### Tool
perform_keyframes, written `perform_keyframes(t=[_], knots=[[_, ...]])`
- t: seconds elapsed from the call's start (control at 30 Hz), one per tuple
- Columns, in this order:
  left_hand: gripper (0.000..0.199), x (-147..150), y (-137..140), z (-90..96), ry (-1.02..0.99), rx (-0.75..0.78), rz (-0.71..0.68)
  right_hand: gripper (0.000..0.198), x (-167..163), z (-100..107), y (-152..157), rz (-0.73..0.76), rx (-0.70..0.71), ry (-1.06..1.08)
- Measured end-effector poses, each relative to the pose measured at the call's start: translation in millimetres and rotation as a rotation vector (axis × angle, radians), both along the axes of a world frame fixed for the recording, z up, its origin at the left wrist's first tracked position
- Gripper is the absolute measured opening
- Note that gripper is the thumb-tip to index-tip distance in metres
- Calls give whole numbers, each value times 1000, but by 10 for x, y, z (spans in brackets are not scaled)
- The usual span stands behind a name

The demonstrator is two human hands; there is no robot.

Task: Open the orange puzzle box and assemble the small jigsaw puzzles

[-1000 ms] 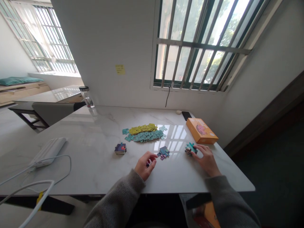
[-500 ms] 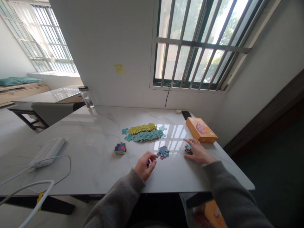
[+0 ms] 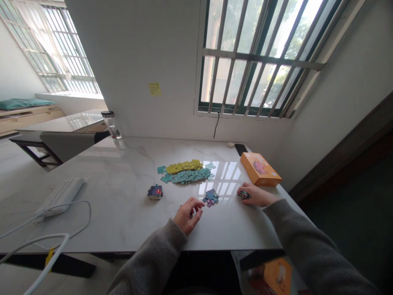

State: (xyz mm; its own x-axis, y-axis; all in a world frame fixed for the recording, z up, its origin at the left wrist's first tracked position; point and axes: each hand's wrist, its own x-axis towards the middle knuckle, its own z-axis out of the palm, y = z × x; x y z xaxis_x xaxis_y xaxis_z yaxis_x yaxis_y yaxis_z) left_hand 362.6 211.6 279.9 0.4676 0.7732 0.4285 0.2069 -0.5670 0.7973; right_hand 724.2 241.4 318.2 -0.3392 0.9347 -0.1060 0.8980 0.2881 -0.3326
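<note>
Puzzle pieces (image 3: 245, 195) lie in a small stack on the marble table (image 3: 123, 213), under the fingers of the right hand (image 3: 256, 195), just in front of the orange box (image 3: 260, 169). This hand curls over the stack from the right side, thumb and fingers closing around its edges; I judge it is gripping the stack, but the fingers cover most of it. The left hand (image 3: 187, 214) rests on the table with the fingers bent together on a single dark piece (image 3: 190, 213), which is almost hidden, so I cannot tell if it is really pinched or only touched. Between the two hands there is a small cluster of blue and pink pieces (image 3: 211, 197). Farther away lies a wide spread of yellow and teal pieces (image 3: 186, 171), and to the left of it another small stack (image 3: 155, 192).

Such pieces seem to be flat cardboard: very light, quite stiff, not fragile, but the knobs can bend if they are pressed hard. The table looks glossy, so a flat piece will probably slide before it lifts. A stack is best taken at two opposite sides, with light pressure, because loose pieces may shift and fan out. A single piece is easier to take by the edge with the fingertips, or to slide first to get under it.
</note>
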Motion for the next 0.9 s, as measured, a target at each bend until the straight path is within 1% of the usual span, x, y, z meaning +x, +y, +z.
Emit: perform_keyframes(t=[0.13, 0.23, 0.27, 0.33, 0.37, 0.43, 0.47, 0.53, 0.6, 0.67, 0.77, 0.9], knots=[[17, 8, 5, -2, -26, 4, 31, 30, 29, -7, -18, 13, 14, 31], [17, 11, 7, -1, -38, 16, 44, 29, 41, -2, -22, 36, 17, 10], [17, 11, 8, -1, -40, 21, 47, 31, 38, 5, -28, 40, 13, -7], [17, 10, 9, -2, -45, 28, 50, 43, 4, 25, -55, 15, 37, -66], [17, 9, 9, -4, -47, 29, 51, 52, -36, 35, -76, -5, 76, -105], [17, 8, 8, -8, -51, 30, 50, 71, -179, 49, -130, -31, 208, -167], [18, 8, 8, -11, -52, 30, 49, 75, -283, 48, -156, -17, 280, -176], [18, 8, 7, -14, -53, 31, 45, 70, -538, 28, -192, 69, 369, -127], [17, 7, 7, -12, -54, 34, 42, 58, -805, -20, -188, 180, 377, -40], [16, 4, 5, -7, -56, 36, 44, 48, -1020, -88, -139, 233, 353, 39], [16, -4, 2, 1, -60, 40, 50, 43, -1186, -200, -20, 188, 327, 109], [15, -15, -4, 16, -63, 40, 59, 42, -1199, -298, 101, 115, 304, 160]])
